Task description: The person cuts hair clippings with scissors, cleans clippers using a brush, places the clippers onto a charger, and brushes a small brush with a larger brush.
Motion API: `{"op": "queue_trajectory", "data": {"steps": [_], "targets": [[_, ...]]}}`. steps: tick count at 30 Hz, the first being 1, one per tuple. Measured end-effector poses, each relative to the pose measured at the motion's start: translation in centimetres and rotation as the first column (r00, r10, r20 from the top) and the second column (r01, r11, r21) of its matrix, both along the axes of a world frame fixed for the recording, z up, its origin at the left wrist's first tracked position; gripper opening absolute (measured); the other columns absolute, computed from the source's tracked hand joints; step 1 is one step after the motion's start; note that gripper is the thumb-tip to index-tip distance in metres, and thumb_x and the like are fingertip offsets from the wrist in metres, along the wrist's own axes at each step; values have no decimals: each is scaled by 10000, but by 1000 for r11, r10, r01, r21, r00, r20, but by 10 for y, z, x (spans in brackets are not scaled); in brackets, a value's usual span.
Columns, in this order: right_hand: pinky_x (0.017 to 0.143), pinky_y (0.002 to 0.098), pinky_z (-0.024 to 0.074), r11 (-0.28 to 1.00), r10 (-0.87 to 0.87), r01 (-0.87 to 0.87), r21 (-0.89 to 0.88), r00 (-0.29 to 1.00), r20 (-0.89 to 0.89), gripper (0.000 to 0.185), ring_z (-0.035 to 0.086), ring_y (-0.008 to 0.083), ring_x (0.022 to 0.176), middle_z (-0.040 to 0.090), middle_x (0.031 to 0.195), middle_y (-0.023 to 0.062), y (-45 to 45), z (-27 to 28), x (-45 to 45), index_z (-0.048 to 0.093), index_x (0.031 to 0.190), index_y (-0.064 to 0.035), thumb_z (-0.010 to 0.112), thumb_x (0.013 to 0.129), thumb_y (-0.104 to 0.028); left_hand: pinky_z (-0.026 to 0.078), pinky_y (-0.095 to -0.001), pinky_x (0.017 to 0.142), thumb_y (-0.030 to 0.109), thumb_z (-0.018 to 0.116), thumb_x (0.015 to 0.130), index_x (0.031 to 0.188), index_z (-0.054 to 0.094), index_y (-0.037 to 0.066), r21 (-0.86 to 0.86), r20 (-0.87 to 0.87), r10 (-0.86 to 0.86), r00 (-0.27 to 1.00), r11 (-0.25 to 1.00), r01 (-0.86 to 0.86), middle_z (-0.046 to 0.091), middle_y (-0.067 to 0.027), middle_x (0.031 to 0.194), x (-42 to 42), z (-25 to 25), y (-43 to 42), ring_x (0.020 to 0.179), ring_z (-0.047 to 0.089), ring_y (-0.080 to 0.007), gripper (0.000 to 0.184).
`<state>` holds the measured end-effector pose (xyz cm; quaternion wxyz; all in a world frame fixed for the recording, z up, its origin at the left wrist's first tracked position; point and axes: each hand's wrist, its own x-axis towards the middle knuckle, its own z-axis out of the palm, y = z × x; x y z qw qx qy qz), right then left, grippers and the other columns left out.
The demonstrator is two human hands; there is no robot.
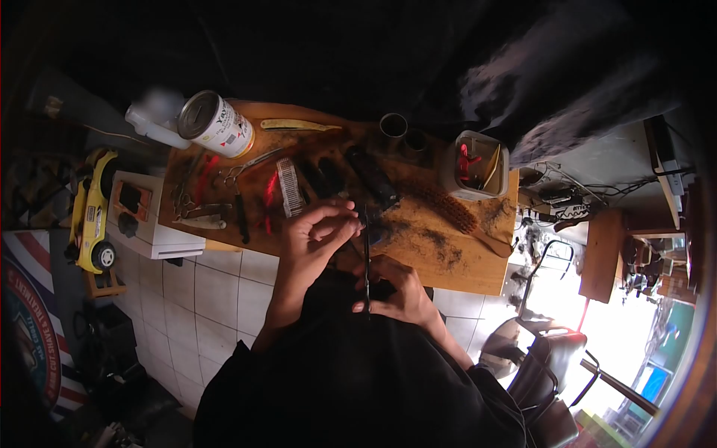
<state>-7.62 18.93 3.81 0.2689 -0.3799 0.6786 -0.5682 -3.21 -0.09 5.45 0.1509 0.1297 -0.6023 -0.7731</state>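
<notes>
In front of my body, my right hand (399,293) is closed around the lower part of a long, thin dark tool (367,257) that looks edge-on; its kind is hard to make out. Beside its upper end, my left hand (317,233) is closed in a pinch, thumb against fingertips. Whatever sits between those fingertips is too small to name. Just beyond my hands lie a black hair clipper (371,177) and a pale comb (290,187) on the wooden table (470,267). Dark hair clippings are scattered near them.
A wooden-handled brush (448,209) lies to the right, below a plastic tub (478,190) with red items. At the far left stand a labelled can (216,127) and a white bottle (153,123). Scissors (235,173) and a straight razor (299,125) lie on the table.
</notes>
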Motion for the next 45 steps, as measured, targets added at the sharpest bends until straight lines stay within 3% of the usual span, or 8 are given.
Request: {"op": "queue_trajectory", "data": {"steps": [11, 19, 25, 28, 31, 37, 43, 45], "targets": [[747, 343, 532, 1000, -25, 25, -3, 993, -118, 579, 663, 217, 844, 652, 919, 96, 0, -2, -1, 626, 1101, 13, 876, 666, -275, 555, -259, 850, -34, 650, 878, 1043, 614, -58, -24, 61, 161, 985, 987, -160, 666, -94, 971, -4, 5, 0, 916, 670, -156, 171], [740, 333, 547, 996, -81, 85, 33, 990, -114, 564, 673, 223, 833, 650, 912, 104, -2, -2, -1, 643, 1068, 21, 870, 669, -305, 561, -240, 846, -109, 654, 832, 973, 624, -83, -267, 17, -22, 1000, 963, 26, 606, -100, 1060, 0, 10, 3, 941, 656, -141, 146], [655, 343, 559, 995, -67, 72, 62, 995, -74, 538, 688, 259, 791, 643, 889, 137, 1, -2, -1, 636, 1036, 7, 847, 689, -347, 559, -241, 850, -94, 656, 840, 976, 627, -76, -208, -2, 22, 1000, 978, -22, 618, -88, 1031, 0, 6, 4, 938, 658, -140, 140], [640, 333, 553, 995, -90, 88, 48, 995, 53, 536, 688, 239, 792, 638, 874, 128, 2, -8, 5, 632, 1023, 19, 849, 689, -340, 556, -248, 857, -81, 651, 852, 988, 633, -71, -226, -2, 24, 1000, 974, -24, 620, -90, 1036, 0, 7, 3, 945, 659, -144, 137], [710, 309, 539, 991, -108, 103, 82, 993, 52, 479, 672, 188, 800, 654, 860, 78, 2, -6, 5, 647, 1034, 1, 847, 707, -285, 552, -256, 868, -71, 647, 861, 995, 639, -65, -156, 8, 61, 998, 986, -59, 617, -95, 1059, -1, 8, 4, 953, 661, -150, 135], [813, 345, 518, 997, -40, 41, 63, 999, -19, 612, 661, 227, 883, 656, 933, 104, 5, -6, 0, 611, 1118, 33, 869, 672, -297, 548, -264, 883, -76, 643, 861, 1001, 636, -57, -207, -38, 101, 994, 973, -107, 602, -98, 1095, -2, 8, 2, 965, 664, -159, 142], [807, 355, 524, 1000, 17, -18, -9, 987, -161, 599, 659, 246, 886, 640, 988, 137, -1, 4, -3, 624, 1097, 33, 873, 664, -296, 559, -269, 881, -98, 655, 837, 1025, 617, -54, -187, -13, 73, 997, 980, -74, 584, -89, 1112, 0, 3, 6, 966, 663, -157, 196], [810, 357, 524, 999, -18, 14, -33, 993, -119, 590, 661, 253, 886, 642, 973, 132, -3, 2, -1, 630, 1092, 28, 872, 665, -297, 567, -265, 857, -101, 653, 836, 1019, 618, -63, -196, -24, 27, 999, 980, -31, 580, -98, 1101, 1, 2, 8, 955, 665, -163, 191]]}}
